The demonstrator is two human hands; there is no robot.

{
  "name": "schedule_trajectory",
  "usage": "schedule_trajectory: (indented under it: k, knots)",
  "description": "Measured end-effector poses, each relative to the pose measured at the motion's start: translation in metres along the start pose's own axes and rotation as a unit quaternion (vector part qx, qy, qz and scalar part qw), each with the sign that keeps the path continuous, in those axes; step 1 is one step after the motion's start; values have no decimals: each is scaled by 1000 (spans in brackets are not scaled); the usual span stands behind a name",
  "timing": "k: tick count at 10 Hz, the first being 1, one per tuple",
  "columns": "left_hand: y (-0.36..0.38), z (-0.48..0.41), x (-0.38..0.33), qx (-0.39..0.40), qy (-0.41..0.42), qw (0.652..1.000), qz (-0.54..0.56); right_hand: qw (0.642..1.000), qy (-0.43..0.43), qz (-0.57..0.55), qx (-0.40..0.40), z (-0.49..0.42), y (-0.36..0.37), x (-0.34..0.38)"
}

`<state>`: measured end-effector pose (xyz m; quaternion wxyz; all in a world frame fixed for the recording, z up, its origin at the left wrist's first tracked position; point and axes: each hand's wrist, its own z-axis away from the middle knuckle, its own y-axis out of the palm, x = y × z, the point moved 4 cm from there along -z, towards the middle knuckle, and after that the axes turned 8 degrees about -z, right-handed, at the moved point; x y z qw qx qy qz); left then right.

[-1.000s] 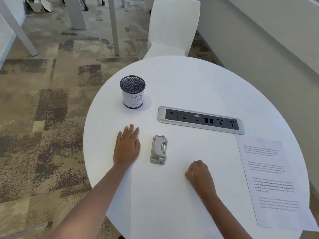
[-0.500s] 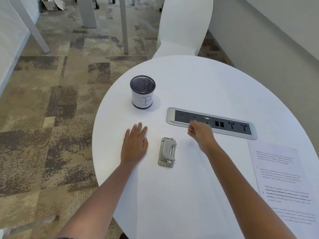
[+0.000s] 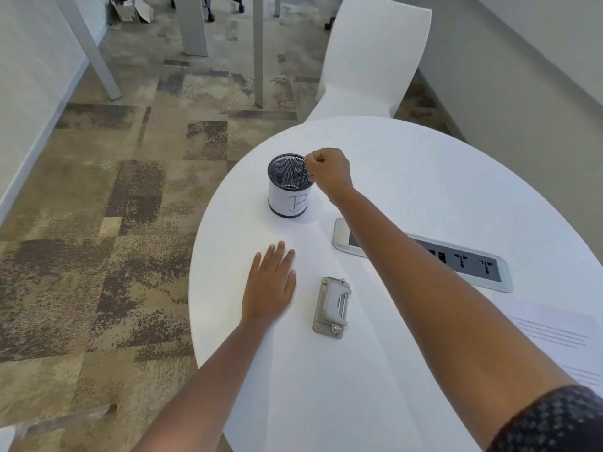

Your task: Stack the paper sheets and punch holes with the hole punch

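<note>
A grey metal hole punch (image 3: 332, 308) lies on the round white table (image 3: 408, 177), between my two arms. My left hand (image 3: 270, 285) rests flat on the table just left of the punch, fingers spread, holding nothing. My right hand (image 3: 328, 172) reaches far forward, its fingers closed at the right rim of a black mesh cup (image 3: 288, 187) that bears a white label with the letter B. Whether the fingers pinch the rim or only touch it is unclear. Printed paper sheets (image 3: 554, 337) lie at the table's right edge, partly cut off by the frame.
A silver power socket strip (image 3: 470, 261) is set into the table, partly hidden under my right forearm. A white chair (image 3: 372, 57) stands behind the table. Table legs (image 3: 257, 50) stand on the patterned carpet to the left.
My right hand has moved from the near table, past the socket strip, forward and left to the mesh cup's rim. My left hand stays flat beside the punch. The camera has shifted.
</note>
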<state>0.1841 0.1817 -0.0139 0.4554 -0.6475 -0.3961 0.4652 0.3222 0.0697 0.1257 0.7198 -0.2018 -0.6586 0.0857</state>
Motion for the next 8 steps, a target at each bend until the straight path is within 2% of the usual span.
schedule_trajectory:
  k: [3, 5, 7, 8]
  knots:
    - [1, -1, 0, -3, 8, 1000, -22, 999, 27, -18, -28, -16, 5, -11]
    - [0, -1, 0, -9, 10, 999, -31, 991, 61, -113, -32, -14, 9, -18]
    - [0, -2, 0, -10, 10, 999, -39, 988, 60, -136, -44, -12, 11, -18]
    - [-2, -2, -1, -9, 5, 999, -33, 991, 43, -112, -61, -3, 5, -22]
